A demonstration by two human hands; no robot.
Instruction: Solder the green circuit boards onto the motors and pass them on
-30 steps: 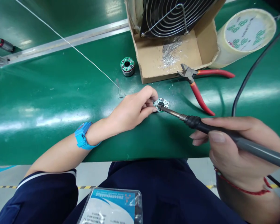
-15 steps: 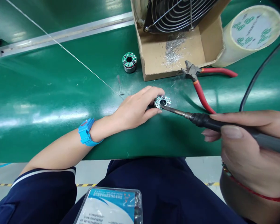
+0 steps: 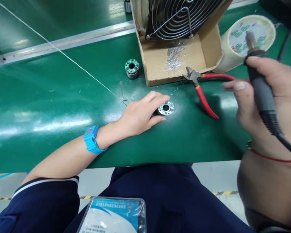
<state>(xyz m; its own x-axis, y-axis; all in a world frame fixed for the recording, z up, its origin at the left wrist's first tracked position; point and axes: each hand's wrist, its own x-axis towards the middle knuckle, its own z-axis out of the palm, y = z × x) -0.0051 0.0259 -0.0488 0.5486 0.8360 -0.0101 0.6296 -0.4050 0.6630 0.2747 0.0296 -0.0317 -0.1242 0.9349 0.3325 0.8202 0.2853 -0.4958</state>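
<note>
My left hand (image 3: 142, 113) rests on the green table, its thumb and fingers around a small round part with a ring-shaped circuit board (image 3: 166, 108) on top. At the right, my right hand (image 3: 264, 94) grips a soldering iron (image 3: 262, 87) by its dark handle. The iron's tip points up and away, in front of the tape roll, and is smeared by motion. A second round part with a green ring board (image 3: 132, 68) stands beyond my left hand, beside the cardboard box.
The cardboard box (image 3: 157, 76) holds a black fan (image 3: 179, 19) and cut wire bits (image 3: 176, 56). Red-handled cutters (image 3: 205, 103) lie against its front edge. A large tape roll (image 3: 226, 51) is to its right. A thin solder wire (image 3: 82, 68) crosses the table's left side.
My right hand has lifted the soldering iron off the board and swung it up and to the right. My left hand still holds the round part. The whole view has shifted slightly.
</note>
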